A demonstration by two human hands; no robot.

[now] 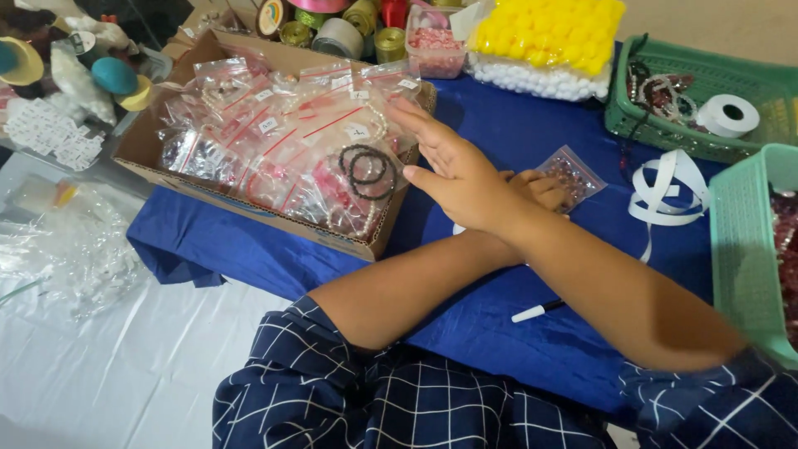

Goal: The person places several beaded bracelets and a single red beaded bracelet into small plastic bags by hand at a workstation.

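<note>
worktop (515,333): covered with a blue cloth, white sheet at the near-left edge; everything sits on it within arm's reach.
cardboard box (249,195): shallow and open-topped, left of centre, packed with small clear zip bags (266,141) of beads laid flat, so the labels can be read from above.
green baskets (690,79): one far right holding cords and a white tape roll (726,115), a second at the right edge; they look like sorting bins.
yellow foam balls (549,33): bagged, at the far edge beside ribbon spools (349,29), out of the working area.
arms: crossed at the wrists, the right one over the left.
right hand (457,170): reaches left over the box's near-right corner, fingers apart and extended, holding nothing, just beside the black bracelets (366,170) lying on the bags.
left hand (536,189): mostly hidden under the right wrist, fingers curled together against a small bead bag (573,175) on the cloth, likely pinning it in place; actual grip cannot be seen.
white ribbon (669,195): loose coil right of the bead bag.
white pen (536,312): on the cloth under the right forearm.
</note>
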